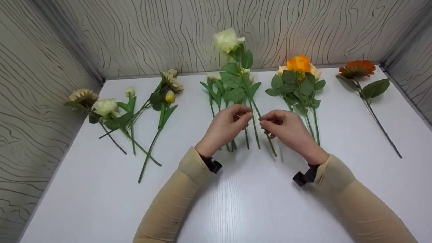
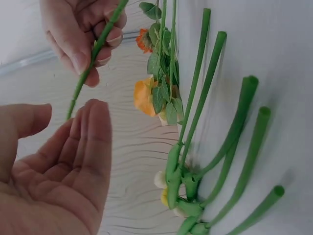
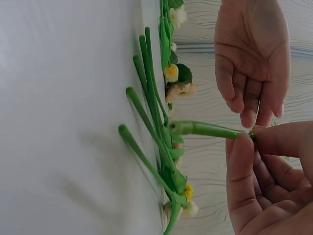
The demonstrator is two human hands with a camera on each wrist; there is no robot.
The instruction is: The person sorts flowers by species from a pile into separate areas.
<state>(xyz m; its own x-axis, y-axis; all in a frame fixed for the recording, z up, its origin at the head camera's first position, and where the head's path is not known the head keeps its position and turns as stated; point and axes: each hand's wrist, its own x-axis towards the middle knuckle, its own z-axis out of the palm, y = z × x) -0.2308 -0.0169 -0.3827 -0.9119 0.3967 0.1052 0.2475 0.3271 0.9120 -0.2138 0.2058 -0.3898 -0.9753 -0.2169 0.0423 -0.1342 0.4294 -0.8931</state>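
A cream-white rose [image 1: 227, 41] with broad green leaves is held raised over the middle of the table. My right hand [image 1: 291, 131] pinches its green stem [image 3: 210, 129] between thumb and fingers, a little above the cut end. My left hand [image 1: 223, 124] is just left of that stem, its fingers loosely extended and the thumb apart, gripping nothing. In the left wrist view the stem passes close to the left fingertips; whether they touch cannot be told. Beneath and behind the rose lie several tulips [image 2: 244, 105], their stems pointing toward me and their heads partly hidden.
At left lie several loose white, cream and yellow flowers, including a yellow tulip [image 1: 170, 97] and a white bloom [image 1: 105, 107]. An orange rose [image 1: 299, 63] lies with peach ones right of centre. A rust-orange flower [image 1: 357, 69] is at far right. A patterned wall [image 1: 189, 33] bounds the white table [image 1: 101, 202].
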